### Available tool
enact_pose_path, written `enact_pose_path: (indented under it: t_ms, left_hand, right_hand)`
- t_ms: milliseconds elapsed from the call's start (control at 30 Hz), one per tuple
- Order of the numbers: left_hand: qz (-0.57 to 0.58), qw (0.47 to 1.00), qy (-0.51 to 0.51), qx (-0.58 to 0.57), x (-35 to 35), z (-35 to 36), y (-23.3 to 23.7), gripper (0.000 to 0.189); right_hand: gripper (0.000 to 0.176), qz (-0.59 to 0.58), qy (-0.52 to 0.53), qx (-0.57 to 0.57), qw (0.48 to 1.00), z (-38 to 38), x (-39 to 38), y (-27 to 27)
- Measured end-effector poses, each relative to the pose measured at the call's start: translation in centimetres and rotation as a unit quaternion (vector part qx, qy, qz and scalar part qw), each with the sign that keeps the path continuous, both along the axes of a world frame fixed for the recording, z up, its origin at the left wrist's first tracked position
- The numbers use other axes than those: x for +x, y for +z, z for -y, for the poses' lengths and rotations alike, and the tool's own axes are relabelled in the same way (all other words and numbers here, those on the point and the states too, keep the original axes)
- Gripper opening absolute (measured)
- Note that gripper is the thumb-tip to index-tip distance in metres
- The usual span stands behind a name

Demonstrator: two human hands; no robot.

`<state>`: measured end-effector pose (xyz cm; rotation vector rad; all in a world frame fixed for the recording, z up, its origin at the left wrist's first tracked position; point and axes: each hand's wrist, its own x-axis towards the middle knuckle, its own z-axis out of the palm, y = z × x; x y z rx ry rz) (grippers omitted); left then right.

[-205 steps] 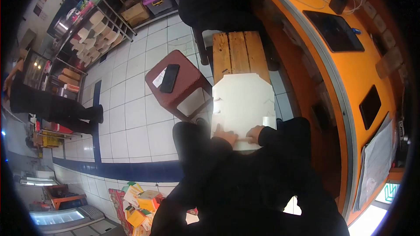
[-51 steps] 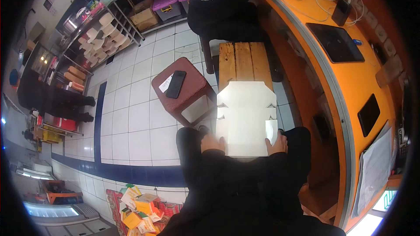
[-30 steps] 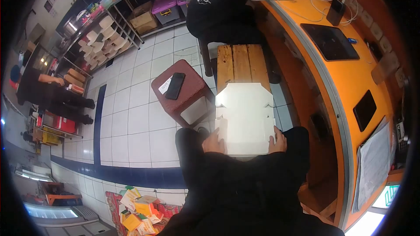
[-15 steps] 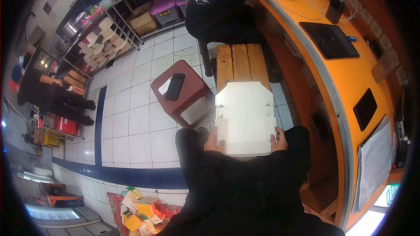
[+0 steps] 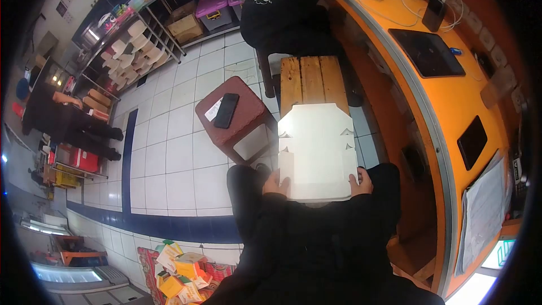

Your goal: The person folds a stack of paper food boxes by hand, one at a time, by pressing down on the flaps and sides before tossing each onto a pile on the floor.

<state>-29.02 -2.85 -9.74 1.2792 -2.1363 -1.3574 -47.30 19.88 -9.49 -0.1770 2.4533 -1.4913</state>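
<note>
Flat white cardboard box blanks (image 5: pixel 316 152), with notched sides and small cut-out slots, lie in front of me as a thin stack. Their far end overlaps the wooden bench (image 5: pixel 310 79), and the near edge is by my lap. My left hand (image 5: pixel 275 183) grips the near left edge, thumb on top. On the near right edge my right hand (image 5: pixel 362 183) is closed the same way. The undersides of the blanks and some of my fingertips are hidden.
Left of the bench stands a maroon stool (image 5: pixel 240 93) with a black phone (image 5: pixel 226 111). An orange counter (image 5: pixel 440 113) runs along the right, bearing tablets and cables. One person (image 5: pixel 288 17) sits ahead; another (image 5: pixel 68 114) stands far left. Folded yellow cartons (image 5: pixel 186 271) lie on the floor.
The blanks and both hands stay almost in place, with a very slight shift away from me. At the far left, the standing person's head and arm have moved a little.
</note>
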Motion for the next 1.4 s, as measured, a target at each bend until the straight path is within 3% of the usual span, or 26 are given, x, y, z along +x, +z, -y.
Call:
enact_pose_path:
  t_ms: [167, 233, 367, 433, 533, 833, 1067, 1167, 1233, 1400]
  left_hand:
    - [0.026, 0.999, 0.015, 0.041, 0.2, 0.6, -2.7, 0.04]
    - [-0.07, 0.997, 0.009, 0.019, 0.2, 0.9, -4.7, 0.019]
    - [-0.107, 0.993, 0.016, 0.049, 0.1, 1.6, -6.6, 0.018]
    - [-0.193, 0.97, 0.009, 0.149, 0.0, 1.1, -3.8, 0.018]
    - [-0.248, 0.945, 0.02, 0.21, -0.2, 0.4, -0.8, 0.017]
    - [-0.363, 0.887, 0.038, 0.283, -0.1, 0.2, 0.6, 0.015]
    - [-0.361, 0.895, 0.048, 0.257, -0.2, 0.5, -1.1, 0.013]
    - [-0.329, 0.922, 0.027, 0.2, -0.1, 0.6, -1.6, 0.018]
    - [-0.169, 0.983, -0.023, 0.073, -0.1, 0.4, -0.4, 0.034]
    - [-0.158, 0.983, -0.034, 0.086, 0.0, 0.2, 0.7, 0.049]
  right_hand:
    - [0.044, -0.05, -0.008, 0.098, 0.994, 0.6, 0.6, 1.1]
    - [0.046, -0.066, -0.006, 0.109, 0.992, 0.7, 0.8, 1.2]
    - [0.052, -0.081, 0.016, 0.113, 0.99, 0.6, 0.8, 1.7]
    - [0.053, -0.072, 0.016, 0.127, 0.989, 0.6, 0.8, 1.7]
    - [0.053, -0.088, 0.005, 0.126, 0.988, 0.5, 0.7, 0.8]
    - [0.048, -0.101, 0.03, 0.106, 0.989, 0.4, 0.6, 0.2]
    - [0.039, -0.042, -0.007, 0.031, 0.999, 0.2, 0.0, -0.5]
    - [0.039, -0.035, -0.018, 0.025, 0.999, 0.5, 0.4, 0.8]
    - [0.04, -0.026, -0.019, 0.032, 0.999, 0.6, 0.5, 0.9]
    - [0.047, -0.041, 0.036, 0.082, 0.995, 0.3, 0.3, 0.4]
